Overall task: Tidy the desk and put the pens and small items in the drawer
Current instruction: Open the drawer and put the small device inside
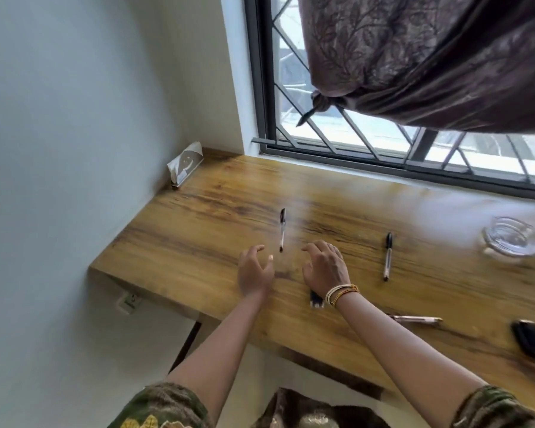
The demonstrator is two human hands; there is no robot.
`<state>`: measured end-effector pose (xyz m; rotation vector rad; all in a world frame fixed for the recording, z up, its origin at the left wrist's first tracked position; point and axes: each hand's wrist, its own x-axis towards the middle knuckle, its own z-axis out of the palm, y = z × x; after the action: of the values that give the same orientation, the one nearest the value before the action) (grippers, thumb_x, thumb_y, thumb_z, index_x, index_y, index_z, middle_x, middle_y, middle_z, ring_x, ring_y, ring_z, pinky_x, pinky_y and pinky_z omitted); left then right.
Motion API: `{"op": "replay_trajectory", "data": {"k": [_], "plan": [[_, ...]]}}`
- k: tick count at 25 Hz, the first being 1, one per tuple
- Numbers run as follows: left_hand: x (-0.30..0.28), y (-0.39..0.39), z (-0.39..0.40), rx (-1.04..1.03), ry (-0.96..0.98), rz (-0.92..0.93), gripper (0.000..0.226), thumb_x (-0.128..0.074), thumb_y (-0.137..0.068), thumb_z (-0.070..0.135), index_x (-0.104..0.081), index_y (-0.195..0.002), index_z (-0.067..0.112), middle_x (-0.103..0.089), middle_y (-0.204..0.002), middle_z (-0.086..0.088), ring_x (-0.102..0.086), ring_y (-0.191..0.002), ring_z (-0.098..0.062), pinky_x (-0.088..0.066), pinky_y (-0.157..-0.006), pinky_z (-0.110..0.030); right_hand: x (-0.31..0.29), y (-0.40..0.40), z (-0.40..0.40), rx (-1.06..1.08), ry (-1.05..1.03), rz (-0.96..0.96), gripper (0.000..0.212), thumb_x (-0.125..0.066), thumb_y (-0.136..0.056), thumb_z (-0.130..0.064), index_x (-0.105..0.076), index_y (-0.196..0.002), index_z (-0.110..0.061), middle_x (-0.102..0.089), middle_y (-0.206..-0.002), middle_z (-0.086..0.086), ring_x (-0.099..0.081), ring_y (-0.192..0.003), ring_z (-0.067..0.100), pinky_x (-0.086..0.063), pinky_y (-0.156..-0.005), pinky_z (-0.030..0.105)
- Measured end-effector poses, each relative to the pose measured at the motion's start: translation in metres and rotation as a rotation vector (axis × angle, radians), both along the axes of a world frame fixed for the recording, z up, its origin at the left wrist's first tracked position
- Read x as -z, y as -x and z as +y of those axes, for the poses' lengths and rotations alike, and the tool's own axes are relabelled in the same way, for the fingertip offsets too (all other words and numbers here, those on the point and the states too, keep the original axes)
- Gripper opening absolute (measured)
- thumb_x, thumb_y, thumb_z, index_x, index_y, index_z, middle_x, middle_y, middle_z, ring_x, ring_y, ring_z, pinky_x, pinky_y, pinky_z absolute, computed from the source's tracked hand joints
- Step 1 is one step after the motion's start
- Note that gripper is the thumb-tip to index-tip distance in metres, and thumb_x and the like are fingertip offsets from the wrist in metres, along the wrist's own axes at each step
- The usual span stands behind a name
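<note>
Both hands hover over the wooden desk [198, 217], fingers spread and empty. My left hand [255, 270] is just below and left of a clear pen with a black cap [282, 230], not touching it. My right hand [325, 267] is to the pen's right, with bangles on the wrist. A second capped pen [388, 256] lies further right. A rose-gold pen [417, 319] lies near the front edge, partly behind my right forearm. A small dark striped item [315, 299] shows under my right wrist. No drawer is visible.
A glass ashtray [511, 237] stands at the right. A black object [533, 338] lies at the right front edge. A tissue pack [184, 166] leans in the back left corner by the wall. A barred window [337, 131] and a knotted curtain [430, 57] are behind the desk.
</note>
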<state>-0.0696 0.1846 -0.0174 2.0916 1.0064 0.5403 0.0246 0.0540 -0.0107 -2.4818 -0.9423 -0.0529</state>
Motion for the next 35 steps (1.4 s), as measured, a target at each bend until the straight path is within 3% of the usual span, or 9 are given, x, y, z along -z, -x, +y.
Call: {"op": "replay_trajectory", "data": {"k": [5, 9, 14, 19, 22, 25, 29, 31, 35], "plan": [[0.007, 0.032, -0.047, 0.173, -0.096, 0.003, 0.031, -0.061, -0.089, 0.018, -0.061, -0.120, 0.010, -0.059, -0.114, -0.010, -0.059, -0.102, -0.024, -0.042, -0.083, -0.023, 0.009, 0.027, -0.060, 0.130, -0.050, -0.045, 0.035, -0.058, -0.072, -0.009, -0.067, -0.106, -0.014, -0.067, -0.107, 0.006, -0.061, -0.102, 0.026, -0.047, -0.096, 0.038], [0.030, 0.064, -0.079, 0.314, -0.252, 0.027, 0.037, -0.060, -0.085, 0.017, -0.058, -0.122, 0.011, -0.056, -0.119, -0.013, -0.056, -0.110, -0.029, -0.049, -0.096, -0.040, 0.012, 0.060, -0.104, 0.370, -0.180, -0.061, 0.029, -0.059, -0.077, -0.004, -0.068, -0.103, -0.014, -0.066, -0.102, 0.005, -0.060, -0.097, 0.023, -0.050, -0.091, 0.037], [0.038, 0.090, -0.133, 0.621, -0.396, 0.038, 0.041, -0.050, -0.093, 0.025, -0.050, -0.132, 0.014, -0.045, -0.144, -0.010, -0.044, -0.134, -0.027, -0.038, -0.109, -0.048, 0.024, 0.123, -0.163, 0.775, -0.637, 0.271, 0.013, -0.054, -0.084, -0.013, -0.066, -0.082, -0.015, -0.068, -0.072, 0.002, -0.065, -0.063, 0.020, -0.054, -0.063, 0.033], [0.035, 0.086, -0.189, 0.810, -0.357, 0.207, 0.047, -0.044, -0.097, 0.034, -0.042, -0.142, 0.019, -0.032, -0.156, -0.007, -0.027, -0.145, -0.025, -0.015, -0.119, -0.048, 0.063, 0.170, -0.199, 1.169, -1.013, 0.589, 0.033, -0.050, -0.092, -0.016, -0.063, -0.068, 0.002, -0.060, -0.052, 0.010, -0.055, -0.036, 0.017, -0.047, -0.039, 0.024], [0.044, 0.078, -0.206, 0.830, -0.429, 0.403, 0.059, -0.022, -0.099, 0.052, -0.010, -0.153, 0.032, 0.001, -0.164, 0.002, 0.005, -0.150, -0.020, 0.007, -0.117, -0.052, 0.098, 0.164, -0.223, 1.404, -1.338, 1.053, 0.037, -0.041, -0.095, -0.028, -0.057, -0.068, -0.008, -0.057, -0.047, 0.007, -0.052, -0.048, 0.023, -0.046, -0.046, 0.023], [0.051, 0.072, -0.209, 0.831, -0.521, 0.483, 0.062, -0.012, -0.097, 0.056, 0.005, -0.153, 0.034, 0.011, -0.163, 0.004, 0.012, -0.150, -0.022, 0.006, -0.115, -0.059, 0.122, 0.133, -0.249, 1.444, -1.511, 1.389, 0.037, -0.032, -0.094, -0.044, -0.051, -0.073, -0.020, -0.058, -0.058, 0.004, -0.049, -0.062, 0.020, -0.042, -0.061, 0.029], [0.051, 0.074, -0.210, 0.822, -0.545, 0.499, 0.062, -0.014, -0.097, 0.055, 0.003, -0.153, 0.034, 0.010, -0.163, 0.003, 0.010, -0.150, -0.023, 0.006, -0.113, -0.061, 0.127, 0.100, -0.275, 1.387, -1.708, 1.457, 0.038, -0.039, -0.086, -0.057, -0.059, -0.101, -0.029, -0.061, -0.096, 0.000, -0.058, -0.095, 0.023, -0.040, -0.099, 0.040], [0.049, 0.072, -0.211, 0.818, -0.546, 0.525, 0.062, -0.014, -0.097, 0.055, 0.005, -0.153, 0.036, 0.012, -0.163, 0.005, 0.012, -0.149, -0.023, 0.008, -0.113, -0.061, 0.134, 0.098, -0.284, 1.382, -1.890, 1.403, 0.043, -0.050, -0.082, -0.052, -0.063, -0.117, -0.029, -0.066, -0.110, 0.000, -0.062, -0.104, 0.025, -0.049, -0.094, 0.042], [0.038, 0.066, -0.212, 0.819, -0.423, 0.647, 0.061, -0.015, -0.098, 0.057, 0.013, -0.150, 0.041, 0.025, -0.159, 0.010, 0.026, -0.146, -0.023, 0.017, -0.110, -0.062, 0.151, 0.113, -0.297, 1.332, -1.939, 1.440, 0.051, -0.051, -0.075, -0.064, -0.068, -0.104, -0.025, -0.066, -0.111, 0.003, -0.066, -0.095, 0.025, -0.056, -0.075, 0.045]]}}
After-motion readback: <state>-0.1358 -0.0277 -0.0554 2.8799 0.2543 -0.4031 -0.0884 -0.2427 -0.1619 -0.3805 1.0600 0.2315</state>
